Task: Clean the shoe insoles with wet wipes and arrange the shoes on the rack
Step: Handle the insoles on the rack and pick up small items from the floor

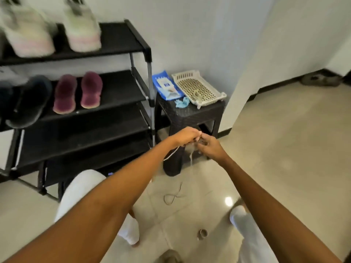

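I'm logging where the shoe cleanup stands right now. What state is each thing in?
Left hand: fingers curled on a pale string.
Right hand: pinching the same string.
String: hanging from the hands, blurred.
Wet wipes pack: lying flat on the stool.
Stool: upright beside the rack.
White tray: on the stool.
Blue glove: crumpled, on the stool.
Maroon shoes: paired on the rack's second shelf.
White sneakers: on the top shelf.
Rack: lower shelves bare.

Black rack [117,40]; maroon shoes [77,93]; blue wipes pack [167,85]; cream tray [199,88].
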The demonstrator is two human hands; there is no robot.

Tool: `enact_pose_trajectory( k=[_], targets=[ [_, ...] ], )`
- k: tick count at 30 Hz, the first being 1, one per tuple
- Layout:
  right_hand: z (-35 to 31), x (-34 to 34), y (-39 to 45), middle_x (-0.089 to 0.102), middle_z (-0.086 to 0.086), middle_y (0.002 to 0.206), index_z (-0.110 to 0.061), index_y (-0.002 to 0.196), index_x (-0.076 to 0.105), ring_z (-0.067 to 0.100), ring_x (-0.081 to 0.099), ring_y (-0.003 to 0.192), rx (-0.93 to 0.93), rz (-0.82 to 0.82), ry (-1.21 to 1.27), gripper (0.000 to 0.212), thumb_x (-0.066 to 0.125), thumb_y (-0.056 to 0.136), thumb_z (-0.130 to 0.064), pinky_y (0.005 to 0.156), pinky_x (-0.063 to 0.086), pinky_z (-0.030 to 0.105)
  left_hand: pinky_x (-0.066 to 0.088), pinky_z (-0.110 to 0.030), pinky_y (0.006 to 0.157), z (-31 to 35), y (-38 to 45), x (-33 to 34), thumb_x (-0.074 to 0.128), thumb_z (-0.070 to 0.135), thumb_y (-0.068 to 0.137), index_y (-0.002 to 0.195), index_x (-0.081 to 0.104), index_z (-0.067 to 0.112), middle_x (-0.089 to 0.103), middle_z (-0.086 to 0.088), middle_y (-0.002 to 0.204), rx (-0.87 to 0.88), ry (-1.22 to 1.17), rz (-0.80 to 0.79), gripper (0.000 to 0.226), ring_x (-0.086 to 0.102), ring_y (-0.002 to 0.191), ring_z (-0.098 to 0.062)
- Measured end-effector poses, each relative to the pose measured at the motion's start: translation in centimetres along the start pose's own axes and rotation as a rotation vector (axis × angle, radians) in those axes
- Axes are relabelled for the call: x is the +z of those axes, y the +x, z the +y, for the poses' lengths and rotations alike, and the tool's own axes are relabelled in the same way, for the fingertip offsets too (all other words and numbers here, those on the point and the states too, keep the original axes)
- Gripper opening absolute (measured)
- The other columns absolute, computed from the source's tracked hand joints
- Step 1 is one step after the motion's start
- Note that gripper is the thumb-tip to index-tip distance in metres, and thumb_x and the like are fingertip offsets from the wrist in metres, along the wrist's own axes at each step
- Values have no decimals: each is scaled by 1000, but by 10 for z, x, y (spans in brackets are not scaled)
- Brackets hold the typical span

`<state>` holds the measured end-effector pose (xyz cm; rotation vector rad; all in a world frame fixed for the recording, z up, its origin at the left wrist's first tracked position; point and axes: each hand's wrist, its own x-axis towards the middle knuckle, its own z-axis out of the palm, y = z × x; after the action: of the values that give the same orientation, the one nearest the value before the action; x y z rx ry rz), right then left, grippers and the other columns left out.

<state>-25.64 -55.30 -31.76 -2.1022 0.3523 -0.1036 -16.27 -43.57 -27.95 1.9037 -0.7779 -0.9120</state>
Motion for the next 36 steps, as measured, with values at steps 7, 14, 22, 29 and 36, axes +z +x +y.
enact_pose_trajectory(
  k=[7, 14, 22, 29, 36],
  targets=[
    [-104, -50, -25, 67, 5, 74, -8, 97, 70, 6, 54, 53, -12, 429, 148, 21, 54, 95, -21, 54, 49, 22, 20, -16, 36, 89, -74, -40, 35, 39, 101, 73, 45, 19, 32, 8, 50, 131, -61, 93, 36, 24, 35, -2],
    [-185, -56, -53, 66, 7, 100, -6, 114, 64, 17, 61, 85, -59, 482, 145, 26, 56, 90, -11, 75, 53, 32, 18, -17, 39, 123, -148, -73, 35, 31, 102, 74, 43, 20, 30, 5, 59, 225, -26, 129, 32, 24, 41, -3],
    [-252, -47, -77, 69, 15, 84, -5, 104, 68, 8, 60, 59, -388, 252, -146, 18, 58, 90, -10, 59, 51, 16, 13, -18, 38, 145, -184, -87, 31, 31, 102, 71, 41, 19, 28, 6, 52, 279, -148, 215, 35, 19, 40, -6],
    [-242, -47, -51, 71, 7, 88, -9, 96, 71, 18, 62, 82, -198, 453, -149, 19, 56, 91, -20, 76, 46, 31, 14, -15, 37, 138, -199, -105, 32, 36, 102, 78, 45, 18, 29, 7, 54, 324, -325, 154, 33, 21, 42, -4],
    [-240, 0, -60, 63, 6, 82, -10, 95, 62, 19, 58, 69, -183, 257, -76, 20, 45, 97, -21, 58, 44, 25, 51, -21, 48, 128, -193, -106, 34, 9, 102, 117, 50, 3, 60, -7, 76, 459, -752, 141, 23, 57, 52, -11]
  ],
)
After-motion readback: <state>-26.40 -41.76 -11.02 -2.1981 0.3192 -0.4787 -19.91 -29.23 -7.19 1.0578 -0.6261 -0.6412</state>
